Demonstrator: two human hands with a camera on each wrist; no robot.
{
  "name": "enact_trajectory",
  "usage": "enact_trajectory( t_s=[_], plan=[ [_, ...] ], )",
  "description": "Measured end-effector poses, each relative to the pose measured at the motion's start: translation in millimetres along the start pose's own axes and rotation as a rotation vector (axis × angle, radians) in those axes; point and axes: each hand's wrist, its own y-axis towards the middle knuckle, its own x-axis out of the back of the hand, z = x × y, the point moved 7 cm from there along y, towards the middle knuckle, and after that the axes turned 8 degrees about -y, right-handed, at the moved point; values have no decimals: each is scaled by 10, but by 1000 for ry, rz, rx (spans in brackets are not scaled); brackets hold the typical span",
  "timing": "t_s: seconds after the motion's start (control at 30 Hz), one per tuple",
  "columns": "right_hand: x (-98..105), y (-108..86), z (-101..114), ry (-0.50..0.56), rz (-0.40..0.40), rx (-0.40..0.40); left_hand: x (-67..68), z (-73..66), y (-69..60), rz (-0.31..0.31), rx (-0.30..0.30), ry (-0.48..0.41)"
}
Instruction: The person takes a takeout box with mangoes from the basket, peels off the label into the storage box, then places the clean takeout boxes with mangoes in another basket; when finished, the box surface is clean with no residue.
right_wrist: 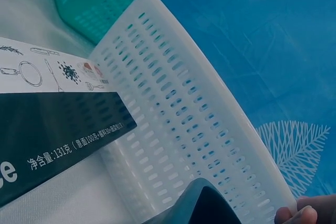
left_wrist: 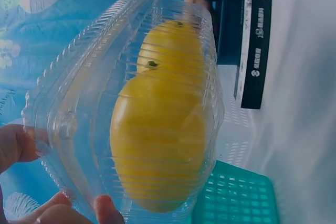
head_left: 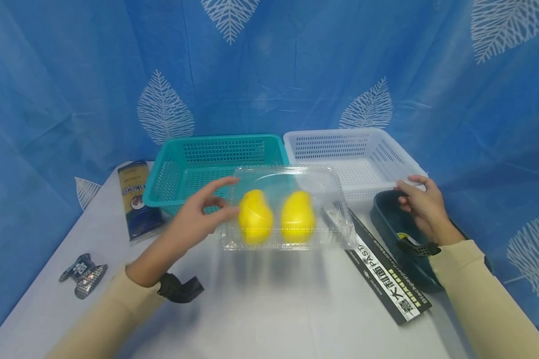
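My left hand (head_left: 202, 209) holds the left edge of a clear plastic clamshell box (head_left: 325, 219), raised above the table. Inside lie two yellow pear-shaped fruits (head_left: 255, 217), side by side; the left wrist view shows a small green stem mark on a fruit (left_wrist: 157, 135). At the right, my right hand (head_left: 424, 204) grips the front right corner of a white perforated basket (head_left: 355, 187). Its fingertips (right_wrist: 302, 214) meet the basket's rim in the right wrist view. Left of the white basket stands a green basket (head_left: 161, 199), partly behind the box.
Below my right hand sits a dark teal tub (head_left: 388, 239). A long black and white pasta box (head_left: 386, 279) lies slantwise beside it. On the left are a gold and blue packet (head_left: 136, 199) and a small dark foil packet (head_left: 85, 274). A blue curtain (head_left: 269, 75) hangs behind.
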Motion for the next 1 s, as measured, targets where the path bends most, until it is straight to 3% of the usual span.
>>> enact_trajectory(
  t_s=[0.3,0.6,1.0],
  plan=[
    [-12,-11,16,0,-2,11,-26,-171,346,-20,24,-88],
    [-27,1,18,1,5,4,-95,-290,730,-26,47,-104],
    [-2,15,0,-11,-6,-9,-301,-373,1346,-75,61,-70]
  ],
)
